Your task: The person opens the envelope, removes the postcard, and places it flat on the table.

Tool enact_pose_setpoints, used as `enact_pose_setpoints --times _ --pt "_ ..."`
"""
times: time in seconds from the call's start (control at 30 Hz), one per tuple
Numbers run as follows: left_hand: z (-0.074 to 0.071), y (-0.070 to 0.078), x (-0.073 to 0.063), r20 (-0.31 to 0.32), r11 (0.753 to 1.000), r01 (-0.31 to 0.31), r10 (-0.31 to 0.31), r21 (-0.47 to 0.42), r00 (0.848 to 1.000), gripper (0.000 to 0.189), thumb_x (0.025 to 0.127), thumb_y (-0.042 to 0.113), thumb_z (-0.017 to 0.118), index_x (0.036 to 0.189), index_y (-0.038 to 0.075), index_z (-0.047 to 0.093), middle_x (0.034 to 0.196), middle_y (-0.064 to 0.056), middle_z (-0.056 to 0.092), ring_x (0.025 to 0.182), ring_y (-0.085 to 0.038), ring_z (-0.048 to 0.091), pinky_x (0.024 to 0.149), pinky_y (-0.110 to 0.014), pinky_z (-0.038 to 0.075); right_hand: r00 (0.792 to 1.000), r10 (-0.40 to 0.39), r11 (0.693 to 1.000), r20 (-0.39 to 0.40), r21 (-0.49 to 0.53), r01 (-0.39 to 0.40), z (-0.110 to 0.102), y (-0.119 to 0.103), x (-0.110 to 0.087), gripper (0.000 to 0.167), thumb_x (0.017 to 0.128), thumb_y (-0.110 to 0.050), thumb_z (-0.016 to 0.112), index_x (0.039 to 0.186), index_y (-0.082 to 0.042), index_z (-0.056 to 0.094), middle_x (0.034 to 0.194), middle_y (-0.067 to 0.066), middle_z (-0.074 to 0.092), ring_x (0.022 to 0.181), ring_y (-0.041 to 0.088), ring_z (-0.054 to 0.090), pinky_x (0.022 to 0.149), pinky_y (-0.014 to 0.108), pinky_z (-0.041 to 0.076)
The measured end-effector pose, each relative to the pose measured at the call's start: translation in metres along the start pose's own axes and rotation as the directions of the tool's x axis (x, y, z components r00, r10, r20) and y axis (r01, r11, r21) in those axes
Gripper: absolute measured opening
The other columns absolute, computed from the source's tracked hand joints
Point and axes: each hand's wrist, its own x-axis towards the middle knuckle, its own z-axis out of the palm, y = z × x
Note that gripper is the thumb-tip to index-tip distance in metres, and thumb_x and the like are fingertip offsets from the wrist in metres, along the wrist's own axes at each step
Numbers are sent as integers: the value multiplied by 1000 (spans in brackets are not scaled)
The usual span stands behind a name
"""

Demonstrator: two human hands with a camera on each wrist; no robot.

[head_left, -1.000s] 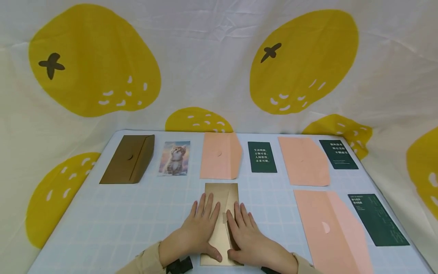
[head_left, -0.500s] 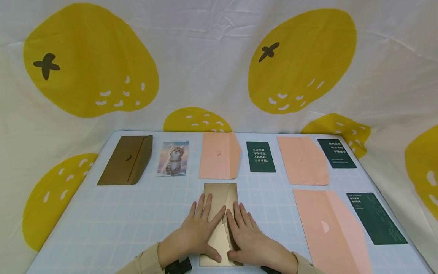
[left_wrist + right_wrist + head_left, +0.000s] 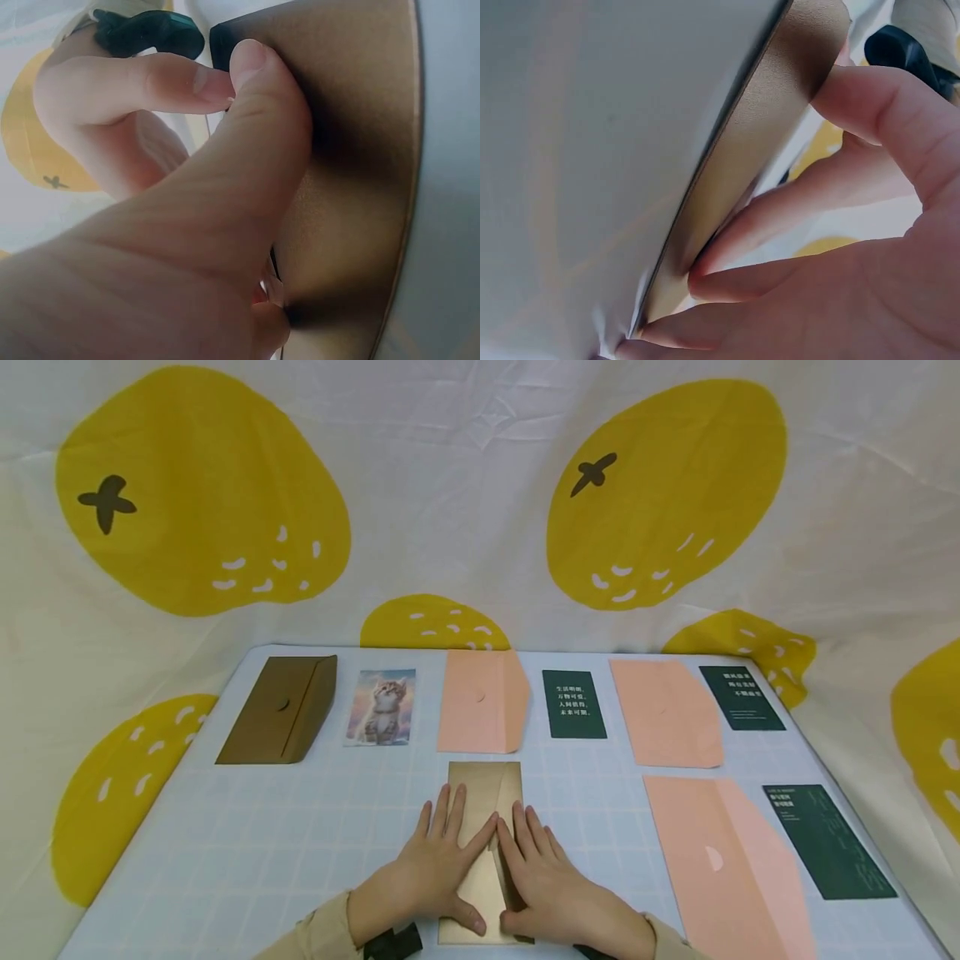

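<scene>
A gold-brown paper envelope [image 3: 474, 781] lies lengthwise on the table in front of me, with a flap along its right side. My left hand [image 3: 427, 872] rests on its left part, fingers straight and spread. The left index fingertip touches the seam by the flap, close to the right index finger. On the right side, my right hand [image 3: 553, 885] presses with straight fingers along the flap. The left wrist view shows the left thumb on the brown paper [image 3: 360, 172]. In the right wrist view, right fingertips touch the envelope's edge strip [image 3: 735, 142].
Along the back lie a dark brown envelope [image 3: 273, 710], a kitten card [image 3: 386, 710], pink envelopes [image 3: 472, 714] [image 3: 660, 714] and green cards [image 3: 573, 703] [image 3: 738, 697]. A larger pink envelope [image 3: 705, 827] and green card [image 3: 825, 843] lie at the right. Patterned cloth [image 3: 450, 510] hangs behind.
My left index finger has swung right, onto the seam where a small pale tab showed before. The right hand stays nearly still on the flap.
</scene>
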Motion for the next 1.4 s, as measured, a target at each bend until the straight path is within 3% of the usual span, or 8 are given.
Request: enact_pose_setpoints --times 1.07,1.4 --pt "0 -2 1 13 999 0 0 -49 1000 128 62 83 66 160 14 20 158 -36 -1 144 -56 -2 111 -67 17 1000 -23 1000 -9 10 23 -3 -5 -6 99 81 -28 68 159 -4 10 161 30 0 146 50 5 107 66 25" --pt "1 -2 2 7 1000 -1 1 -18 1000 128 62 84 64 160 14 20 158 -36 1 144 -56 0 110 -67 19 999 -37 999 -18 6 37 -6 -8 -9 99 80 -25 68 159 -3 11 161 29 1 145 51 9 105 69 28"
